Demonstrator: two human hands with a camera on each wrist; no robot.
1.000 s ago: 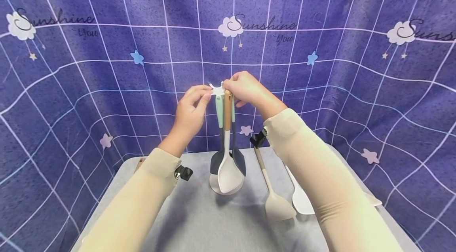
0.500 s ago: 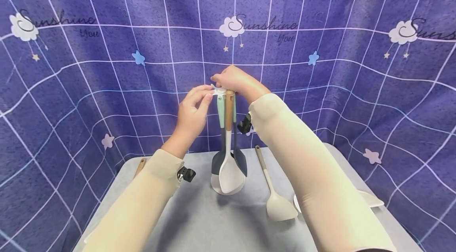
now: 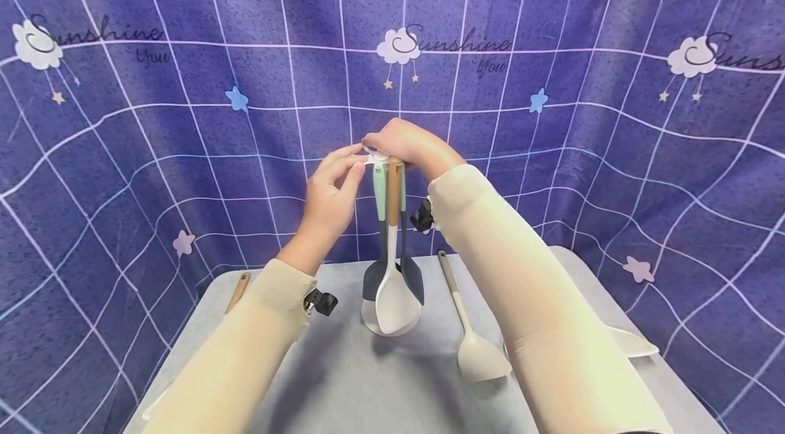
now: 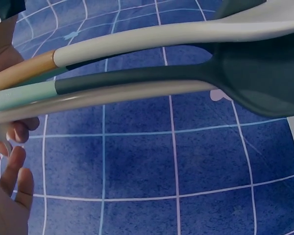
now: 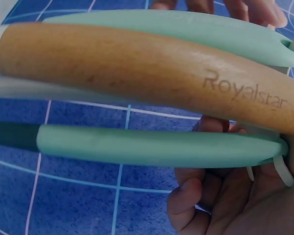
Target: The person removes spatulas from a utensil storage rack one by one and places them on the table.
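Note:
A white utensil rack (image 3: pixel 375 159) stands upright near the table's far edge, its round base (image 3: pixel 371 319) partly covered. From its hooks hang a white turner (image 3: pixel 396 304) with a wooden handle and two dark utensils with mint-green handles (image 3: pixel 379 192); others behind may be hidden. My left hand (image 3: pixel 331 185) pinches the left side of the rack's top between thumb and fingers. Over the top comes my right hand (image 3: pixel 401 139), its fingers curled at the hooks. In the right wrist view, that hand (image 5: pixel 225 196) lies beside the handle ends, the hook tips (image 5: pixel 283 171) near its palm.
On the grey table (image 3: pixel 368 393) lies a beige turner (image 3: pixel 481 355) right of the rack. A white utensil (image 3: pixel 632 342) shows beyond the right sleeve. A wooden handle (image 3: pixel 238 291) sticks out past the left sleeve. A blue curtain (image 3: pixel 294 80) hangs behind.
My right hand has moved left from the rack's right side to over its top, and its forearm has swung left. The left hand keeps its place; the hanging utensils hardly moved.

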